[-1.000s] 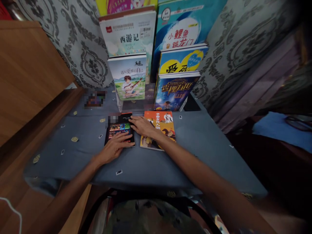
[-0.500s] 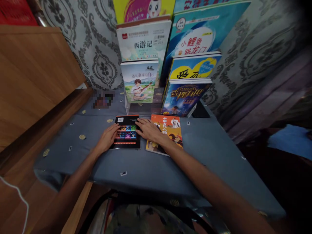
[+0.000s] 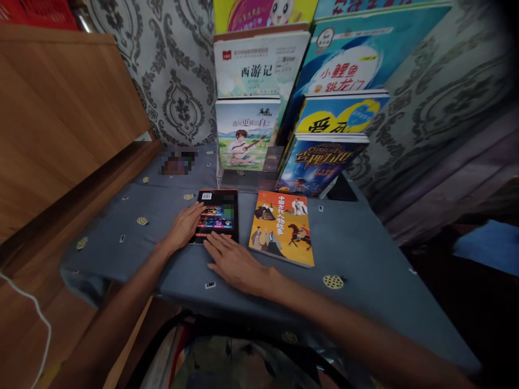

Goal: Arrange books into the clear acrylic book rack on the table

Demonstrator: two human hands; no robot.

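Observation:
My left hand (image 3: 184,227) lies flat with its fingers over the left edge of a dark paperback book (image 3: 217,216), whose back cover has a barcode and colourful panels. My right hand (image 3: 233,265) rests on the blue-grey tablecloth (image 3: 121,259), fingers spread, just below the dark book's near edge. To the right of the dark book lies an orange illustrated Chinese book (image 3: 281,229), apart from both hands and fully visible.
Several upright books stand in a transparent display stand (image 3: 239,178) at the back, against patterned grey wallpaper (image 3: 178,92). A wooden cabinet (image 3: 57,124) rises on the left. The table's near edge runs below my hands, and a blue cloth (image 3: 490,246) lies low on the right.
My right hand has moved back toward me, off the orange book's corner, and now lies on the cloth. The orange book is uncovered. The view has shifted slightly.

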